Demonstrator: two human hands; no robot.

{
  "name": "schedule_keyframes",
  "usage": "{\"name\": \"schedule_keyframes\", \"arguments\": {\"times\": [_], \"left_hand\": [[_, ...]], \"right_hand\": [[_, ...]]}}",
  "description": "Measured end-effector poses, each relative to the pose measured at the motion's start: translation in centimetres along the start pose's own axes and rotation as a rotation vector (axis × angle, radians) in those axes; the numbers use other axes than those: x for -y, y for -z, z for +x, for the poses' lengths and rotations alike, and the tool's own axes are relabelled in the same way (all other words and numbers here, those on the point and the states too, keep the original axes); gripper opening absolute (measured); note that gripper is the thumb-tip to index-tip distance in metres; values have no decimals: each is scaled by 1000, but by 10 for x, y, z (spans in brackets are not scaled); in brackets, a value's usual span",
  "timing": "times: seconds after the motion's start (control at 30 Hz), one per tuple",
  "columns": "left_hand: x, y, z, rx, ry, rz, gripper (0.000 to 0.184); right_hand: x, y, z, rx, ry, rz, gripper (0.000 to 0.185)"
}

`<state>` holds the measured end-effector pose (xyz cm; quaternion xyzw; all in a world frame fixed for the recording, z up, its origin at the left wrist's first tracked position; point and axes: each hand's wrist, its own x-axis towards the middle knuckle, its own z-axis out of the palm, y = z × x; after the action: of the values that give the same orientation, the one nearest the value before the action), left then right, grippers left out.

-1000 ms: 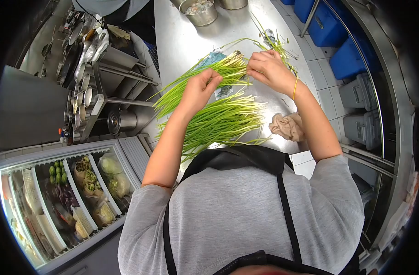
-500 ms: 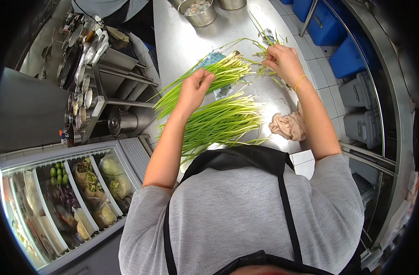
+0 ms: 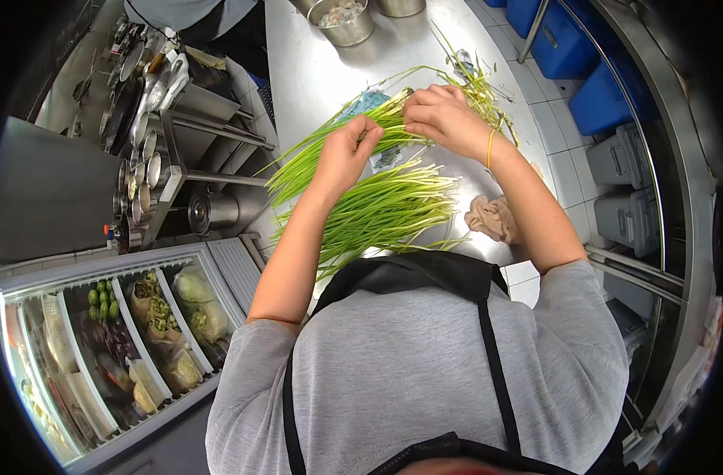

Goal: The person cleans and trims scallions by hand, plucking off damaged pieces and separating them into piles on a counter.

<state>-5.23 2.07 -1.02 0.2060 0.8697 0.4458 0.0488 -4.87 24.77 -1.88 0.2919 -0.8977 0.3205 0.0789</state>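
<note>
Two bunches of garlic chives lie on the steel table, green leaves to the left and pale ends to the right. My left hand (image 3: 349, 154) is closed in a pinch on stalks of the upper bunch (image 3: 306, 162). At that bunch's pale ends, my right hand (image 3: 448, 119) has its fingers closed on chives, and the fingertips are partly hidden. The lower bunch (image 3: 385, 210) lies nearer my body, untouched. Loose trimmings (image 3: 480, 87) are scattered beyond my right hand. A blue piece of cloth or plastic (image 3: 368, 101) shows behind the upper bunch.
A crumpled beige cloth (image 3: 492, 218) lies at the table's right side. Metal pots (image 3: 345, 30) stand at the far end. An open-topped chiller (image 3: 132, 332) with vegetables is at lower left, near a pan rack (image 3: 167, 150). Blue bins (image 3: 563, 47) stand right. Another person (image 3: 191, 16) is at upper left.
My right hand has moved left and slightly down, from the loose trimmings to the upper bunch's pale ends. My left hand has shifted slightly right along the bunch.
</note>
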Motion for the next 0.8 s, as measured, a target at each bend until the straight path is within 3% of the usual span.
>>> {"name": "schedule_keyframes", "arguments": {"times": [0.23,0.3,0.37,0.43,0.47,0.53,0.63,0.77,0.8], "left_hand": [[5,8,-5,5,-11,87,17],[13,11,-8,-19,7,47,17],[23,16,-9,-49,27,12,18],[27,18,-10,-57,85,-77,19],[28,18,-11,-54,85,-76,19],[20,19,-11,-51,140,-87,19],[17,18,-10,-56,129,-99,19],[14,14,-10,-40,124,-146,19],[13,12,-10,-35,98,-159,17]], "right_hand": [[-25,10,-19,-93,0,-70,10],[-41,15,-28,-88,-149,-163,10],[-49,19,-33,-111,-146,-216,11],[-46,26,-34,-17,-368,132,15],[-49,21,-35,-18,-370,132,15],[-54,11,-32,-212,-159,15,17],[-42,21,-32,-73,-328,-79,18],[-29,22,-27,-142,-325,-172,18],[-24,21,-24,-211,-241,-119,19]]}}
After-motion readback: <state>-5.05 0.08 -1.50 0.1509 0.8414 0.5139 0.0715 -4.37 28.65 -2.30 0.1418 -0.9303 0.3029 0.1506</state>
